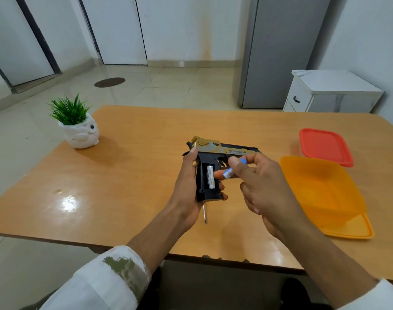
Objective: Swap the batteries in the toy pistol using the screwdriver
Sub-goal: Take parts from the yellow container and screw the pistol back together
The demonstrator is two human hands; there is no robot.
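Observation:
A black and gold toy pistol (226,149) is held above the table, grip toward me. My left hand (188,186) grips its handle, whose battery compartment is open. One white battery (210,176) lies in the right slot; the left slot looks dark. My right hand (258,182) pinches a second battery (228,174) with a blue and white wrap, just right of the handle. A screwdriver (204,214) pokes out below my left hand; only its metal shaft shows, and whether it lies on the table I cannot tell.
An orange plastic container (325,189) stands on its lid at the right, with a red lid (325,146) behind it. A small potted plant (78,124) sits at the table's back left. A white cabinet (332,92) stands beyond the wooden table (124,175).

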